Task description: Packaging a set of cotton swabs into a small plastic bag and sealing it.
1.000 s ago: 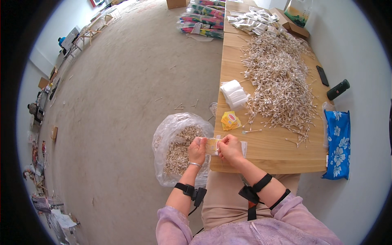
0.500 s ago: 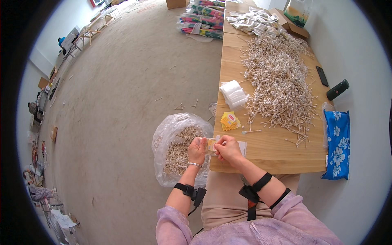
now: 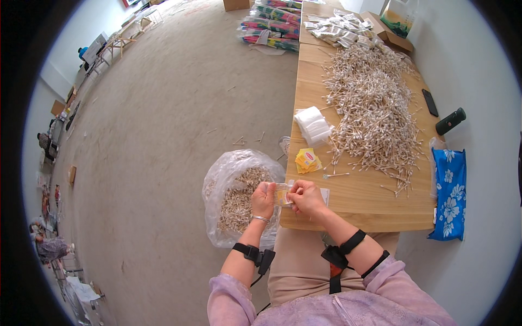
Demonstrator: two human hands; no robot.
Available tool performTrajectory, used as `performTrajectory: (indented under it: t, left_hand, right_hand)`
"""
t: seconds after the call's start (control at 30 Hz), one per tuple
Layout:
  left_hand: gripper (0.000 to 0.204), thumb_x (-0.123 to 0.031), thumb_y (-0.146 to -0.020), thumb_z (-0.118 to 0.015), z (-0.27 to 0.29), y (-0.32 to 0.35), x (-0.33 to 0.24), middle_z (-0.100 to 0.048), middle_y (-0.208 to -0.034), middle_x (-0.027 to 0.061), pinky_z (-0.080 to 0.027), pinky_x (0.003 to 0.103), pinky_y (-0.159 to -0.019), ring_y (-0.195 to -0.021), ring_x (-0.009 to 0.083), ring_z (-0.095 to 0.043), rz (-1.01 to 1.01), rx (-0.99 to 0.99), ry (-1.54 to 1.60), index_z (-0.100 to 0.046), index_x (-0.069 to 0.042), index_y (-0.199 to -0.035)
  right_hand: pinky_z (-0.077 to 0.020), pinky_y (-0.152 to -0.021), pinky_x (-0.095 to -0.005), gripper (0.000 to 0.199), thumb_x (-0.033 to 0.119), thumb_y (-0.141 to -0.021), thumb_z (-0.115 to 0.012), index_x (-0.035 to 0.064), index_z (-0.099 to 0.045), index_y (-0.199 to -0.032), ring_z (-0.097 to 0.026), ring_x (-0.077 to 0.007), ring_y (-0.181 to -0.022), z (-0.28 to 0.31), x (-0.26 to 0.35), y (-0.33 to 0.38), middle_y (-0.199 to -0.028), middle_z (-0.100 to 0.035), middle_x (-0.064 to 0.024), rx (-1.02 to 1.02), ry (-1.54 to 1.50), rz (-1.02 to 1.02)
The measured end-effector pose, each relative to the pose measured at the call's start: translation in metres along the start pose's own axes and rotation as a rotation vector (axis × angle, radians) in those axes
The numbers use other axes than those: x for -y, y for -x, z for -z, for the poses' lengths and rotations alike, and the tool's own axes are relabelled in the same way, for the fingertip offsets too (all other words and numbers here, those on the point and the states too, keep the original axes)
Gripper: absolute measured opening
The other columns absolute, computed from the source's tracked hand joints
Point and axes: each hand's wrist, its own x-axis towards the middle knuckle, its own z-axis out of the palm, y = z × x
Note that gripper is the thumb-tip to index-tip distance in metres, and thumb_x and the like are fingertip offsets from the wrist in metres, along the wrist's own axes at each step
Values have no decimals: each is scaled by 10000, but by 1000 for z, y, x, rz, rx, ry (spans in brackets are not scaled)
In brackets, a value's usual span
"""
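"Left hand (image 3: 263, 200) and right hand (image 3: 305, 196) are close together at the near left corner of the tabletop (image 3: 375, 214). What's between them?"

"One clear packet (image 3: 281, 194), with swab sticks and a yellow insert showing through the film."

"How is each of them gripping?"

"The left is closed around the packet's left end. The right has its fingers bunched in a pinch at the other end; whether they have the film or the insert is too small to tell."

"And around them?"

"A white sheet (image 3: 325, 196) lies partly under the right hand. Just beyond come a small stack of yellow cards (image 3: 308, 161), a single swab (image 3: 338, 175) to its right, and a pile of white plastic bags (image 3: 313, 126) farther up the left edge."

"Where are the loose swabs?"

"A broad heap of cotton swabs (image 3: 375, 103) covers the middle of the tabletop, reaching toward white packets (image 3: 342, 30) at the far end. More fill a clear plastic sack (image 3: 215, 171) to the left of the tabletop, near the left hand."

"Along the right edge?"

"A black phone (image 3: 430, 102), a dark green cylinder (image 3: 450, 121) and a blue flowered pack (image 3: 450, 193)."
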Motion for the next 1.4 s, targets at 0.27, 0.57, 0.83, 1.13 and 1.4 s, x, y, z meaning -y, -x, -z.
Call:
performTrajectory:
  t: [0.27,0.57,0.83,1.13,1.4]
  left_hand:
    - [395,-398,-947,-558,-1,0,0,-571,-643,93,-446,321,-576,-590,158,-523,-18,-6,-22,-573,-32,-798]
    - [392,-414,-942,-552,0,2,-8,-591,-658,150,-459,366,-557,-591,285,-595,-62,-40,-150,-584,-42,-821]
    - [386,-432,-936,-550,-1,5,-14,-591,-649,156,-455,391,-526,-587,334,-603,-117,-97,-201,-585,-59,-842]
    - [403,-434,-933,-558,-2,4,-4,-582,-635,154,-454,371,-530,-569,299,-599,-91,-112,-142,-585,-48,-820]
    - [408,-430,-939,-554,-5,3,-6,-575,-630,142,-457,354,-539,-555,252,-580,-92,-99,-95,-583,-42,-813]
  right_hand:
    - [-459,-379,-237,112,83,-842,-650,45,-557,-793,-593,-95,-489,-3,-6,1,-647,-614,-49,-57,-77,5]
    - [-440,-360,-252,126,95,-856,-637,34,-543,-799,-582,-107,-468,-7,-4,0,-625,-601,-58,-81,33,47]
    - [-449,-373,-256,104,84,-858,-624,26,-549,-815,-580,-112,-471,-8,-2,-1,-618,-595,-58,-73,28,35]
    - [-454,-388,-269,96,77,-835,-611,13,-568,-779,-580,-115,-472,-9,-13,-6,-609,-596,-56,-38,92,148]
    - [-469,-407,-284,134,112,-822,-636,-4,-571,-803,-607,-143,-479,-11,-37,-17,-607,-600,-69,-235,250,339]
